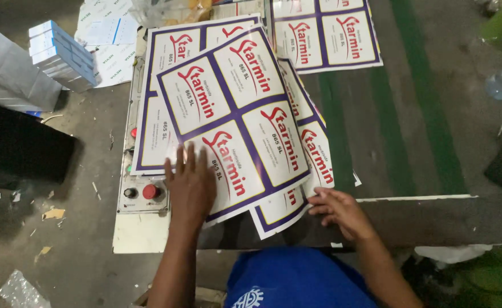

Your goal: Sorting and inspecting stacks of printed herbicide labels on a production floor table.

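Step in hand: we judge that we are squaring up a loose stack of printed label sheets point(234, 114) lying fanned across the machine table point(142, 234).
Left hand: our left hand point(190, 185) lies flat with fingers spread on the near corner of the top sheet, pressing it down, not gripping anything.
Right hand: our right hand point(339, 211) rests palm down with fingers together at the near edge of the lower sheets, open and touching their edge.
Doing it well: we think the left palm should pin the top sheet while the right fingers nudge the skewed lower sheets back under it, corner to corner, without creasing the glossy stock.
Sheet position: the top sheet is turned at an angle; two lower sheets stick out to the right and at the near corner.
Edges: the near corner of the stack overhangs the table's dark front edge just before our blue shirt point(296, 279).
Control panel: a red button point(150, 191) and a black knob point(130, 193) sit just left of our left hand, so we keep sideways sweeps short.
Open room: the green-striped surface point(411, 131) to the right looks free; another printed sheet point(325, 34) lies farther off, and a pile of small boxes point(63, 54) stands well apart on the left.
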